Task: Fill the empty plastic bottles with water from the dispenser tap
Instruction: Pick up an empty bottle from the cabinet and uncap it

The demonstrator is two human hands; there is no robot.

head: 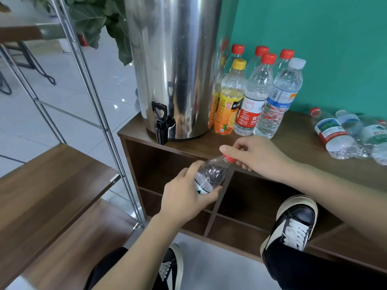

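A clear plastic bottle (211,174) with a green-and-white label is tilted in front of the cabinet, and my left hand (186,197) grips its body. My right hand (259,155) pinches its red cap (229,159). The steel water dispenser (173,65) stands on the wooden cabinet top (293,141), its black tap (161,124) hanging over the front edge, up and left of the held bottle. Several upright bottles (257,91) stand right of the dispenser. More clear bottles (339,137) lie on their sides at far right.
Open cubbies (247,197) sit under the cabinet top; my right shoe (293,222) rests on a lower shelf edge. A metal-framed wooden shelf (48,181) stands to the left. The teal wall (314,38) is behind, a leafy plant (100,21) beside the dispenser.
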